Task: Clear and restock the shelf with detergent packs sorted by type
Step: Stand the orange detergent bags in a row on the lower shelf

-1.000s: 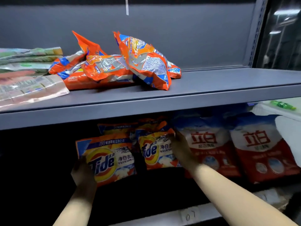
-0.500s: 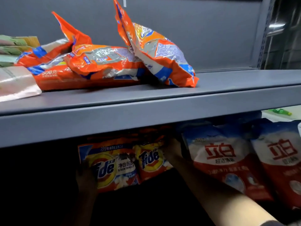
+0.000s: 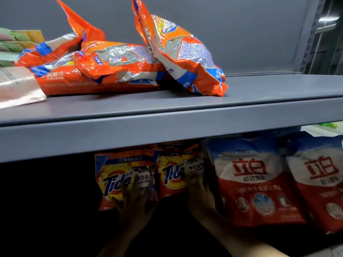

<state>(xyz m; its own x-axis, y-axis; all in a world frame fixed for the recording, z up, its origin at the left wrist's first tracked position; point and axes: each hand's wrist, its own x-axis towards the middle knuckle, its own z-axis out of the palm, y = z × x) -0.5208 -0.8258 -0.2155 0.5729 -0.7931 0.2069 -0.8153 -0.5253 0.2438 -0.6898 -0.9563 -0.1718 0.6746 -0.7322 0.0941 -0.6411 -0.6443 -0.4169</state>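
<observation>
Orange Tide packs stand upright under the grey shelf: the left pack and the right pack side by side, with two red-and-white packs just right of them. Left hand lies on the left pack's lower front with fingers spread, and right hand rests on the right pack's right edge; in the shadow below the shelf, whether either hand grips or only touches cannot be told. On top of the shelf lie more orange packs in a loose heap.

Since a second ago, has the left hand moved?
Yes: the left hand slid right, from the outer corner of the left Tide pack onto its front, toward the red-and-white pack.
</observation>
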